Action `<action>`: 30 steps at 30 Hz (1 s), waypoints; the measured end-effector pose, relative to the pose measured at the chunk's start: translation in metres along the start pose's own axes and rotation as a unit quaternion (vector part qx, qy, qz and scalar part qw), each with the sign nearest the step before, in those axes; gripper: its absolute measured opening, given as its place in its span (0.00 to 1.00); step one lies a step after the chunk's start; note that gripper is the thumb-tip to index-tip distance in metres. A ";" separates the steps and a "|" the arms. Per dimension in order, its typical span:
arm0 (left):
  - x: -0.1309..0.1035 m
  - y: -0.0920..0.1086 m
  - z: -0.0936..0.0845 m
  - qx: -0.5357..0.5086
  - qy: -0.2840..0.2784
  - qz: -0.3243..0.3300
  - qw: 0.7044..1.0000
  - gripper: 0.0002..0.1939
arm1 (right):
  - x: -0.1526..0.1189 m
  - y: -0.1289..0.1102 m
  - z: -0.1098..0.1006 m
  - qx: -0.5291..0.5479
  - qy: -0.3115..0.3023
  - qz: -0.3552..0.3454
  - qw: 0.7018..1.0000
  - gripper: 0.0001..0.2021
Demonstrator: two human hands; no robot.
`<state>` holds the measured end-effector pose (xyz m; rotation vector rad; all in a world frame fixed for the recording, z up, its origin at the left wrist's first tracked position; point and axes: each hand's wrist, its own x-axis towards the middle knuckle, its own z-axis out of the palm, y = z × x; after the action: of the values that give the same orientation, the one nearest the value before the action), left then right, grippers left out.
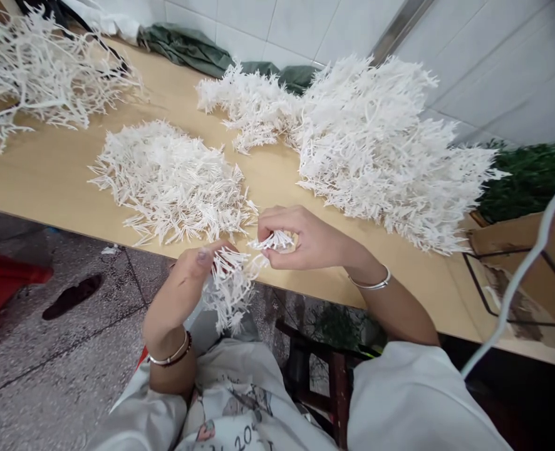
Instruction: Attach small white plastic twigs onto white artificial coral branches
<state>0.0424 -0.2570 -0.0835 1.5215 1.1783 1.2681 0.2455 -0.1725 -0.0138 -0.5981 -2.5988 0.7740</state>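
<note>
Has the front edge of the table (275, 178) just nearer than the right grip (312, 235) and close by the left grip (188, 275). Has bare tabletop beyond the right grip, between a white heap (169, 175) ahead-left and a bigger white pile (376, 144) ahead-right. Overlooks floor (94, 357) left of the left grip. Clasps white sprigs (233, 285) in the left grip, drooping past the edge. Pinches a small cluster (277, 239) between right thumb and fingers, nearly together, just beside the sprigs.
</note>
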 end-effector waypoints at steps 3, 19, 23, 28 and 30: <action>0.005 0.002 -0.003 0.028 -0.053 -0.001 0.998 0.23 | 0.004 0.002 0.001 -0.033 -0.008 -0.004 0.999 0.05; 0.013 0.000 0.045 0.021 0.196 0.116 0.974 0.11 | -0.011 -0.012 0.037 0.137 0.104 0.170 0.970 0.21; 0.013 -0.008 0.056 0.056 0.219 0.152 0.962 0.09 | -0.015 -0.006 0.044 0.299 0.077 0.251 0.918 0.23; 0.013 -0.009 0.057 0.098 0.207 0.136 0.964 0.07 | -0.012 0.006 0.049 0.512 0.045 0.327 0.793 0.19; 0.014 -0.006 0.054 0.110 0.186 0.102 0.971 0.08 | -0.011 0.012 0.051 0.561 0.042 0.335 0.756 0.16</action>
<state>0.0959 -0.2431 -0.0946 1.6428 1.4690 1.6603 0.2355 -0.1910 -0.0628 -1.0547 -1.2920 2.1646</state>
